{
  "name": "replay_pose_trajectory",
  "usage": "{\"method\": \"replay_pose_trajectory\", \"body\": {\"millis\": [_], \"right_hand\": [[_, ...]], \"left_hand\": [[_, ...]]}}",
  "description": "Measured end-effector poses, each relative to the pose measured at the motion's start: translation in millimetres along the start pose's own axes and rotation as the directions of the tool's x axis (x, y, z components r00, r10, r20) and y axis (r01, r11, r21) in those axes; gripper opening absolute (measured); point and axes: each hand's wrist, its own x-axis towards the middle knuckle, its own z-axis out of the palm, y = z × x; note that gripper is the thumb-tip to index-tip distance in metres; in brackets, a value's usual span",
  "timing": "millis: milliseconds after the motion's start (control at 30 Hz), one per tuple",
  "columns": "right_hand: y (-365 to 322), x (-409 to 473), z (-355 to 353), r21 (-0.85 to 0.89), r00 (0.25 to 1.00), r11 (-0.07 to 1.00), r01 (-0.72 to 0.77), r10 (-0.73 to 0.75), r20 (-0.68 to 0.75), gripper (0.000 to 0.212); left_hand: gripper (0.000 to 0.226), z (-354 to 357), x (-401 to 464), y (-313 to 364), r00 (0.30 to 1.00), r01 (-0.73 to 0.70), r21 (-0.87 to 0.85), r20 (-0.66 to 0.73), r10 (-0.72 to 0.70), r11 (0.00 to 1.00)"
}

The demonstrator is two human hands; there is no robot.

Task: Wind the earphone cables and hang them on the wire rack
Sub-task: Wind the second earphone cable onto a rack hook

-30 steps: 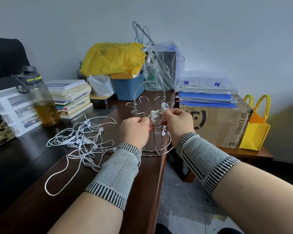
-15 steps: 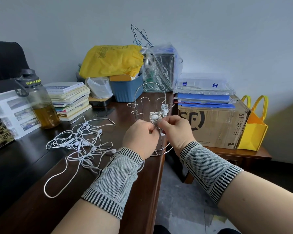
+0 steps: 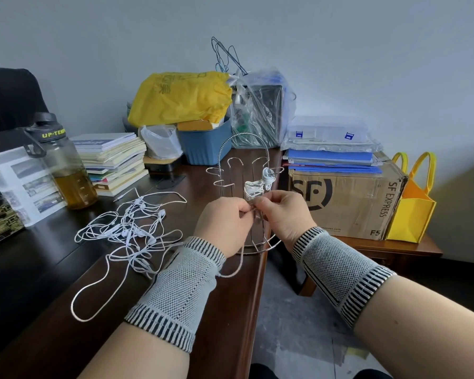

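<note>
You pinched the wound earphone bundle (image 3: pixel 253 188) between your left hand (image 3: pixel 225 220) and right hand (image 3: pixel 285 214), fingertips pressed together on it just in front of the wire rack (image 3: pixel 245 165), probably to keep the coil tight. Since a second ago your hands dropped slightly; another coil (image 3: pixel 267 175) hung on a hook, loose cables (image 3: pixel 126 228) lay on the desk (image 3: pixel 66 337).

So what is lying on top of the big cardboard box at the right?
On the cardboard box lies a stack of blue folders, and on those, clear plastic cases in a transparent bag. The box's top face is covered, so anything beneath the folders cannot be seen.
</note>
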Motion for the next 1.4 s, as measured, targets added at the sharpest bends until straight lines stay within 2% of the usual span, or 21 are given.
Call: {"method": "replay_pose_trajectory", "body": {"millis": [100,200,300,367,467,633,733,833,933,1067,1167,1233,1300,1400], "right_hand": [[3,0,-2,-0.058,0.998,0.997,0.059,-0.060,-0.026,0.021],[7,1,-1,-0.154,0.987,0.977,0.145,-0.153,-0.042,0.015],[10,1,2,-0.270,0.959,0.930,0.251,-0.276,-0.058,0.026],[11,1,3,-0.284,0.938,0.905,0.318,-0.343,-0.043,0.033],[12,1,2,-0.269,0.930,0.899,0.345,-0.366,-0.031,0.040],[19,0,-3,-0.283,0.922,0.881,0.378,-0.385,0.032,0.020],[19,-1,-5,-0.277,0.931,0.894,0.352,-0.364,0.011,0.010],[15,-2,-7,-0.228,0.949,0.927,0.299,-0.314,-0.033,0.009],[11,-2,-8,-0.053,0.972,0.973,0.224,-0.227,-0.064,0.011],[10,2,-5,0.091,0.989,0.991,0.099,-0.088,-0.118,0.017],[7,7,-2,0.301,0.991,0.952,-0.059,0.093,-0.100,0.020],[5,8,-2,0.381,0.985,0.917,-0.122,0.160,-0.069,0.022],[3,8,-1,0.395,0.984,0.909,-0.135,0.169,-0.052,0.025],[3,9,2,0.261,0.994,0.964,-0.052,0.075,-0.078,0.026]], "left_hand": [[0.019,-9,2,-4,0.999,0.045,-0.078,0.022,-0.043,0.996],[0.018,-12,3,-6,1.000,0.026,-0.119,0.002,-0.026,0.993],[0.016,-11,1,-4,1.000,-0.011,-0.078,0.009,0.012,0.997],[0.015,-9,1,-3,0.999,-0.031,-0.059,0.010,0.031,0.998],[0.015,-7,2,-3,0.999,-0.041,-0.080,0.010,0.042,0.996],[0.016,-5,2,0,1.000,-0.029,-0.149,-0.004,0.028,0.988],[0.017,-5,3,0,1.000,0.006,-0.223,0.017,-0.003,0.975],[0.017,-8,4,-2,0.999,0.038,-0.243,-0.005,-0.040,0.969],[0.012,-13,6,-3,0.996,0.045,-0.343,-0.054,-0.067,0.938],[0.014,-11,6,-2,0.984,0.040,-0.429,-0.138,-0.109,0.902],[0.022,-10,7,-1,0.955,0.049,-0.436,-0.243,-0.171,0.898],[0.025,-10,7,-2,0.925,0.050,-0.433,-0.320,-0.205,0.900],[0.025,-10,9,-3,0.911,0.041,-0.453,-0.349,-0.219,0.891],[0.023,-9,8,-2,0.910,0.019,-0.491,-0.352,-0.218,0.871]]}}
